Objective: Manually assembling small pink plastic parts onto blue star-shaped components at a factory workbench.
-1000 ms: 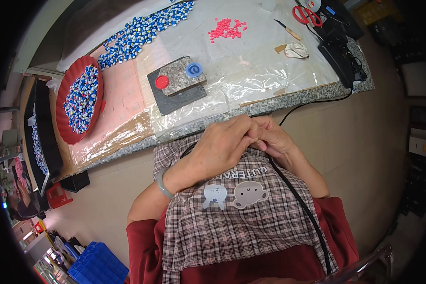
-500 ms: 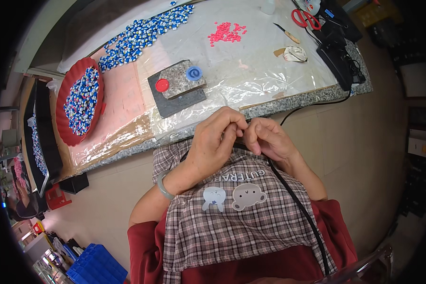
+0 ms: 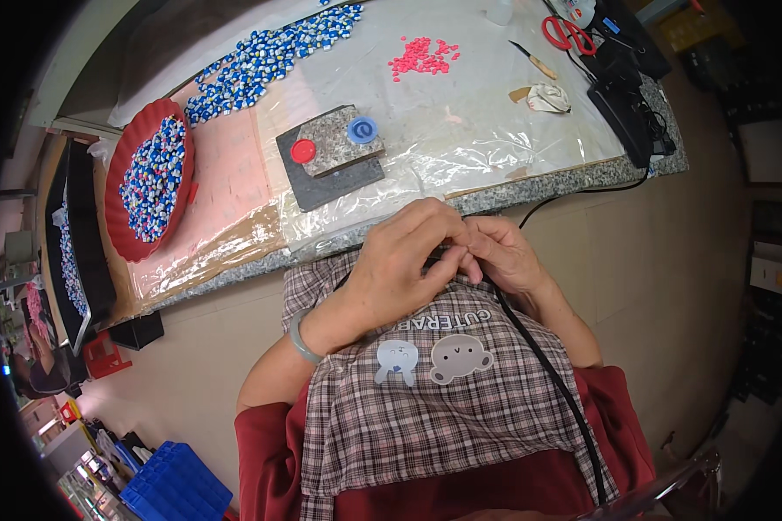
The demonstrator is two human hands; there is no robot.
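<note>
- Granite edged the tabletop [image 3: 573,180], which was covered in clear plastic sheeting; both hands were just off its near side.
- Left hand [image 3: 408,260] and right hand [image 3: 506,256] met at the fingertips, fingers curled inward as in a pinch; whether they gripped something small I could not tell, since the fingers hid the space between them.
- Plaid apron [image 3: 443,425], decorated with a rabbit and a bear figure, lay beneath the hands, and a black cord [image 3: 543,360] ran down over it from close under the fingers.
- Pale grey, a bangle [image 3: 300,339] circled the left wrist.
- Speckled stone block [image 3: 334,143] sat on a dark flat slab [image 3: 334,193] beyond the hands, carrying a red disc [image 3: 302,151] at its left and a blue round dish [image 3: 362,130] at its right.
- Red fluted basin [image 3: 133,249] stood at the left, filled with blue-and-white pieces [image 3: 152,182]; a spread of similar pieces [image 3: 269,52] lay farther back.
- Small pink pieces [image 3: 421,59] were scattered toward the far side.
- Knife [image 3: 543,67], crumpled white wad [image 3: 547,98] and red-handled scissors [image 3: 569,36] lay near one another at the right.
</note>
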